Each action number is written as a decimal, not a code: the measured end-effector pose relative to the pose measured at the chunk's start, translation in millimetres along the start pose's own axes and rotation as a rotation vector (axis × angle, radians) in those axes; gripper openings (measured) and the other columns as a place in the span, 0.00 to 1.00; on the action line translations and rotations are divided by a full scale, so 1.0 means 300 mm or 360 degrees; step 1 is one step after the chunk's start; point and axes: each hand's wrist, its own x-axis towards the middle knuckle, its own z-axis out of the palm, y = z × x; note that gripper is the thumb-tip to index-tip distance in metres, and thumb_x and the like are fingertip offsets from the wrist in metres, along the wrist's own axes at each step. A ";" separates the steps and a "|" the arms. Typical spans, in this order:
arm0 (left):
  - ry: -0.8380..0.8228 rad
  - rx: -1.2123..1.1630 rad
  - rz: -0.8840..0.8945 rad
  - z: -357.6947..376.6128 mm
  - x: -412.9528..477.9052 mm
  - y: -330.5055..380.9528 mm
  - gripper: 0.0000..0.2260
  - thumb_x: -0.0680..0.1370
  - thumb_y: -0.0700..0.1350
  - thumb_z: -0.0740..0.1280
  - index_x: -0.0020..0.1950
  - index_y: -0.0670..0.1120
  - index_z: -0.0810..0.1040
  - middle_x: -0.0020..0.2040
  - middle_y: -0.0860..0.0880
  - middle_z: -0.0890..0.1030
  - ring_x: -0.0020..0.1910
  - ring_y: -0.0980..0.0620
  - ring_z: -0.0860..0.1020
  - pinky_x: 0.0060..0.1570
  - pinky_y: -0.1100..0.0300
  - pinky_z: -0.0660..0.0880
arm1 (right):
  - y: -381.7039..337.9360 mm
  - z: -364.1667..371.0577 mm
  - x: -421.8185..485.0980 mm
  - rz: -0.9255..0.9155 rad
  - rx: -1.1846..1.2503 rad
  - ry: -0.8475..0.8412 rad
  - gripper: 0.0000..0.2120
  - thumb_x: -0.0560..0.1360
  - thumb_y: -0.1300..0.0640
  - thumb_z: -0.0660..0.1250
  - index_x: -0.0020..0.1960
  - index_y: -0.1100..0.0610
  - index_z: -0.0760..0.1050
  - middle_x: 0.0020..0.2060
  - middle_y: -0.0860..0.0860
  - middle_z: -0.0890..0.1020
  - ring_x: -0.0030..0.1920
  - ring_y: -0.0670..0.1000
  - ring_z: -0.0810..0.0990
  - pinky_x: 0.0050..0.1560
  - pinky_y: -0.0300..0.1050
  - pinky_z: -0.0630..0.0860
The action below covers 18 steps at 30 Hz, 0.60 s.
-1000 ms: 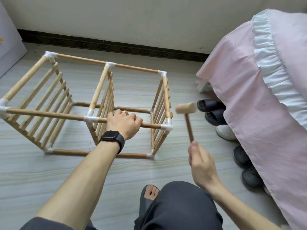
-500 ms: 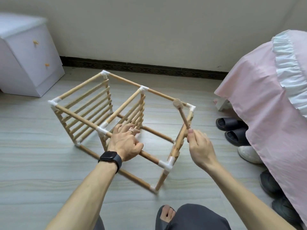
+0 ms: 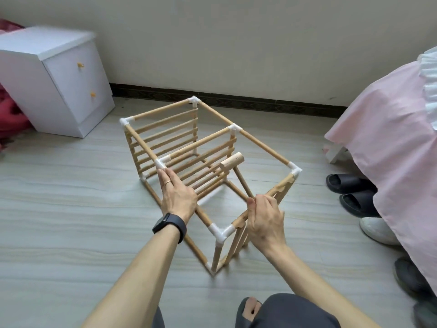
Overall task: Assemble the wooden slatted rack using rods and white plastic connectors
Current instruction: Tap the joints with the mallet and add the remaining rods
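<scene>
The rack point(image 3: 189, 147) stands on the floor point(image 3: 71, 209). It looks light and stiff, though probably loose at the connectors point(image 3: 221, 230). The left hand point(image 3: 178, 197) lies flat-fingered on a top rod point(image 3: 144, 143). The right hand point(image 3: 264, 216) grips the mallet point(image 3: 233, 162). Best held by rods near connectors.

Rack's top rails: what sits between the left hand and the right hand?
Head view: one white corner connector, short bare rod either side; left hand rests flat, right hand grips the wooden mallet.
</scene>
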 end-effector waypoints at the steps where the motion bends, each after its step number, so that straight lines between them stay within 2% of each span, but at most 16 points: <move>1: -0.0027 0.0016 0.0027 -0.018 0.022 -0.013 0.33 0.83 0.44 0.55 0.82 0.44 0.39 0.82 0.45 0.38 0.75 0.40 0.65 0.57 0.51 0.77 | -0.003 0.004 -0.016 -0.0001 0.0008 0.0002 0.23 0.83 0.41 0.44 0.44 0.52 0.71 0.45 0.45 0.79 0.56 0.50 0.74 0.51 0.50 0.61; 2: -0.0061 0.0055 0.0059 -0.044 0.047 -0.026 0.32 0.83 0.44 0.55 0.82 0.45 0.40 0.83 0.46 0.40 0.71 0.40 0.70 0.51 0.52 0.77 | -0.007 0.005 -0.030 -0.0031 0.0008 -0.0017 0.22 0.83 0.41 0.45 0.44 0.51 0.71 0.43 0.43 0.78 0.55 0.48 0.73 0.52 0.50 0.61; 3: -0.0102 0.0115 0.0094 -0.070 0.073 -0.038 0.32 0.83 0.45 0.56 0.83 0.47 0.41 0.83 0.47 0.42 0.66 0.40 0.73 0.49 0.51 0.77 | -0.010 0.008 -0.044 -0.0086 0.0006 -0.0062 0.23 0.83 0.41 0.45 0.43 0.50 0.72 0.42 0.41 0.79 0.53 0.46 0.73 0.53 0.50 0.61; 5: -0.0147 0.0331 0.0161 -0.117 0.114 -0.061 0.31 0.83 0.46 0.56 0.83 0.49 0.45 0.83 0.48 0.50 0.63 0.39 0.74 0.54 0.47 0.76 | -0.018 0.016 -0.063 -0.0215 -0.0008 -0.0202 0.25 0.83 0.39 0.44 0.44 0.48 0.75 0.40 0.41 0.81 0.50 0.44 0.74 0.51 0.48 0.61; 6: -0.0117 0.0441 0.0184 -0.133 0.125 -0.068 0.29 0.83 0.47 0.56 0.82 0.51 0.49 0.81 0.46 0.58 0.62 0.39 0.75 0.54 0.47 0.76 | -0.026 0.016 -0.067 -0.0270 0.0002 -0.0265 0.25 0.83 0.39 0.44 0.45 0.47 0.76 0.39 0.41 0.81 0.48 0.43 0.75 0.50 0.48 0.61; 7: -0.0062 0.0496 0.0194 -0.143 0.131 -0.072 0.26 0.83 0.49 0.56 0.81 0.53 0.54 0.75 0.44 0.69 0.59 0.40 0.76 0.51 0.48 0.76 | -0.034 0.015 -0.068 -0.0303 0.0057 -0.0313 0.24 0.84 0.39 0.46 0.46 0.47 0.77 0.39 0.41 0.81 0.45 0.42 0.75 0.49 0.48 0.63; 8: -0.0005 0.0470 0.0187 -0.148 0.130 -0.074 0.22 0.83 0.51 0.56 0.78 0.55 0.60 0.65 0.43 0.77 0.53 0.42 0.77 0.47 0.49 0.76 | -0.046 0.006 -0.067 -0.0309 0.0177 -0.0335 0.20 0.84 0.40 0.50 0.47 0.46 0.78 0.38 0.41 0.81 0.43 0.42 0.76 0.47 0.47 0.67; 9: 0.0021 0.0397 0.0177 -0.148 0.127 -0.077 0.19 0.84 0.53 0.55 0.75 0.57 0.64 0.55 0.44 0.80 0.48 0.44 0.77 0.43 0.51 0.75 | -0.058 -0.010 -0.067 -0.0299 0.0355 -0.0317 0.15 0.84 0.43 0.56 0.48 0.45 0.78 0.37 0.42 0.81 0.40 0.43 0.78 0.44 0.45 0.71; 10: 0.0005 0.0292 0.0159 -0.145 0.126 -0.084 0.17 0.84 0.56 0.55 0.73 0.59 0.67 0.52 0.46 0.81 0.46 0.46 0.77 0.41 0.51 0.75 | -0.071 -0.034 -0.065 -0.0287 0.0524 -0.0279 0.09 0.83 0.45 0.61 0.51 0.43 0.79 0.36 0.42 0.80 0.39 0.45 0.79 0.40 0.41 0.74; 11: -0.0054 0.0171 0.0136 -0.144 0.125 -0.097 0.17 0.84 0.58 0.55 0.73 0.62 0.67 0.53 0.47 0.81 0.47 0.46 0.78 0.44 0.51 0.77 | -0.082 -0.062 -0.061 -0.0281 0.0646 -0.0238 0.06 0.81 0.47 0.65 0.55 0.42 0.79 0.35 0.42 0.81 0.37 0.45 0.80 0.36 0.38 0.75; 12: -0.0146 0.0041 0.0110 -0.146 0.125 -0.116 0.19 0.83 0.59 0.55 0.75 0.64 0.64 0.56 0.48 0.82 0.51 0.47 0.79 0.49 0.52 0.77 | -0.093 -0.093 -0.053 -0.0283 0.0718 -0.0210 0.09 0.80 0.49 0.67 0.59 0.41 0.78 0.34 0.43 0.81 0.33 0.46 0.80 0.31 0.36 0.74; 14: -0.0342 -0.0211 0.0062 -0.160 0.116 -0.154 0.25 0.82 0.60 0.58 0.79 0.64 0.58 0.66 0.48 0.78 0.62 0.46 0.77 0.58 0.55 0.73 | -0.117 -0.163 -0.021 -0.0259 0.0811 -0.0263 0.12 0.79 0.53 0.70 0.61 0.41 0.76 0.32 0.46 0.82 0.27 0.48 0.78 0.27 0.39 0.74; 16: -0.0449 -0.0253 0.0092 -0.171 0.100 -0.184 0.28 0.81 0.62 0.60 0.80 0.65 0.54 0.73 0.48 0.73 0.71 0.45 0.72 0.67 0.53 0.69 | -0.159 -0.233 0.025 -0.0228 0.1007 -0.0435 0.11 0.79 0.57 0.71 0.56 0.44 0.75 0.36 0.51 0.85 0.29 0.51 0.81 0.29 0.46 0.79; 18: -0.0466 -0.0064 0.0197 -0.178 0.081 -0.202 0.28 0.81 0.64 0.57 0.80 0.67 0.51 0.77 0.46 0.68 0.75 0.44 0.66 0.71 0.48 0.66 | -0.209 -0.294 0.071 -0.0265 0.1309 -0.0630 0.09 0.77 0.60 0.72 0.55 0.50 0.78 0.41 0.56 0.86 0.34 0.53 0.83 0.36 0.45 0.81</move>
